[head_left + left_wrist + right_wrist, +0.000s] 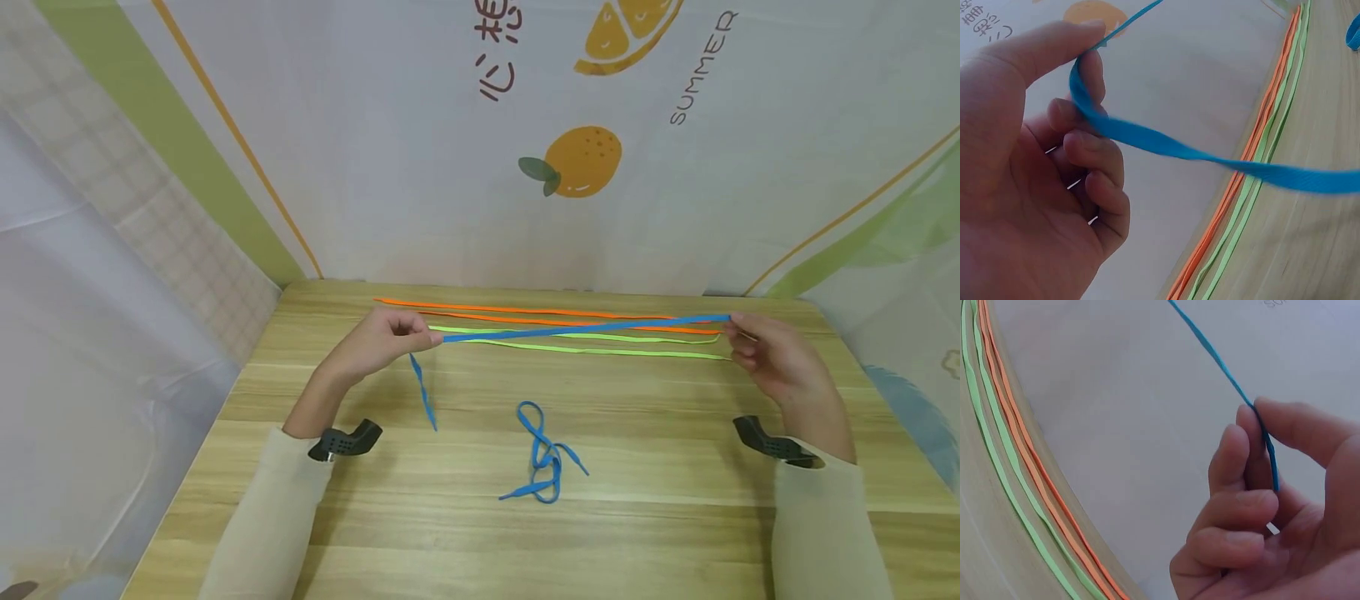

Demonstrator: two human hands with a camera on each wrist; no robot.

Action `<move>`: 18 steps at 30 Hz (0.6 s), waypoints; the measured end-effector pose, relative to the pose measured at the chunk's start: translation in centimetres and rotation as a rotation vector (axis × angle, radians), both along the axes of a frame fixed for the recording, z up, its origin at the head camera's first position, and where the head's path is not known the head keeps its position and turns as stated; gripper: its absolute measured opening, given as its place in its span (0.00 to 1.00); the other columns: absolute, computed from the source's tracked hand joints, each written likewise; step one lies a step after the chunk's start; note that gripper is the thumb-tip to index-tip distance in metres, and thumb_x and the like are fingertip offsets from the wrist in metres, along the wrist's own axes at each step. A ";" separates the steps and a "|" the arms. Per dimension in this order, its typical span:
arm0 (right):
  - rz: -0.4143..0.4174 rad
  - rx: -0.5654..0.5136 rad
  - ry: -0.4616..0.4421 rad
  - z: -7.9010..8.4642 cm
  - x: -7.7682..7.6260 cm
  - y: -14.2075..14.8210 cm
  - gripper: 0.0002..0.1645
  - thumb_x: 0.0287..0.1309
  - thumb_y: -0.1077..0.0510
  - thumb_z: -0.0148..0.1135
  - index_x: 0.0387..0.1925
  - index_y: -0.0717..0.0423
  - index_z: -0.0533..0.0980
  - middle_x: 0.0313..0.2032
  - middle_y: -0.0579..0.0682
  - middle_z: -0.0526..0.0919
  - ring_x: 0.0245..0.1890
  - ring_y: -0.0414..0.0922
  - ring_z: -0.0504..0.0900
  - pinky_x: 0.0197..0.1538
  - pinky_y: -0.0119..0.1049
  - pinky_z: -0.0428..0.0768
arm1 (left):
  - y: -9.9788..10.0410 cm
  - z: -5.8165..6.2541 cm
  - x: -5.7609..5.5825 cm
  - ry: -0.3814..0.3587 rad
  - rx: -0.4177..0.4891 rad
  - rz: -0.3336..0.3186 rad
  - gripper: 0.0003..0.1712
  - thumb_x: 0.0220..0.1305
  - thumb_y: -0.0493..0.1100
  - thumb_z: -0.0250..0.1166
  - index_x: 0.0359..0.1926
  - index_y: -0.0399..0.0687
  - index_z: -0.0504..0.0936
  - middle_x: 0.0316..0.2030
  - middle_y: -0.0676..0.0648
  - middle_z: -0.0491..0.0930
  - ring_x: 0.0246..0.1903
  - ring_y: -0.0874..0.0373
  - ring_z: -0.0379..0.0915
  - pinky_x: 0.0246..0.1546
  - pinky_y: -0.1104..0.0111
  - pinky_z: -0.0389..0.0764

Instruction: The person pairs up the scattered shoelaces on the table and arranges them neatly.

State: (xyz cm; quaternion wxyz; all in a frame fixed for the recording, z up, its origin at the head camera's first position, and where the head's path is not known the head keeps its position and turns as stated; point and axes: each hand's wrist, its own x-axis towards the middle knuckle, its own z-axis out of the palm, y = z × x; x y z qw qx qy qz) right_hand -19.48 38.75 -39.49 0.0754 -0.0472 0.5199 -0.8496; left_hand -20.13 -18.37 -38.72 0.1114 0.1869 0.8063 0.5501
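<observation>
A flat blue shoelace (570,330) is stretched nearly level between my two hands, above the table. My left hand (382,340) pinches it between thumb and forefinger, and a loose tail of the lace (1166,145) hangs down from there. At the other end my right hand (780,354) pinches the lace near its tip; the short end (1272,459) lies against the fingers in the right wrist view. Behind the stretched lace, two orange shoelaces (510,307) and two light green shoelaces (555,346) lie lengthwise on the table. A second blue shoelace (542,450) lies loosely looped nearer the front.
The wooden table (645,533) meets a printed white cloth (420,167) along its back edge. More cloth hangs at the left and right sides. A black wrist camera mount (348,440) sits on the left wrist and another mount (772,442) on the right.
</observation>
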 end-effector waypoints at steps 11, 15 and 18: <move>0.025 -0.114 -0.029 -0.3 0.2 2.3 0.29 0.86 0.68 0.43 0.35 0.66 0.89 0.33 0.54 0.91 0.28 0.43 0.48 0.32 0.33 0.44 | -1.1 -0.1 -0.4 0.009 -0.006 0.005 0.11 0.77 0.45 0.70 0.38 0.44 0.91 0.41 0.44 0.86 0.47 0.49 0.76 0.54 0.54 0.76; 0.016 -0.091 -0.021 -0.4 0.3 2.6 0.29 0.86 0.68 0.43 0.35 0.66 0.90 0.32 0.53 0.91 0.28 0.43 0.48 0.32 0.34 0.44 | -1.7 -0.2 -0.5 0.013 -0.020 0.024 0.12 0.79 0.45 0.67 0.44 0.42 0.93 0.49 0.44 0.88 0.56 0.46 0.79 0.63 0.49 0.74; 0.000 -0.074 -0.023 -0.6 0.3 2.9 0.29 0.86 0.67 0.44 0.35 0.65 0.90 0.32 0.52 0.91 0.28 0.43 0.48 0.31 0.34 0.44 | -2.0 -0.2 -0.5 0.012 -0.020 0.041 0.13 0.80 0.44 0.67 0.46 0.40 0.93 0.51 0.44 0.88 0.57 0.47 0.78 0.66 0.48 0.72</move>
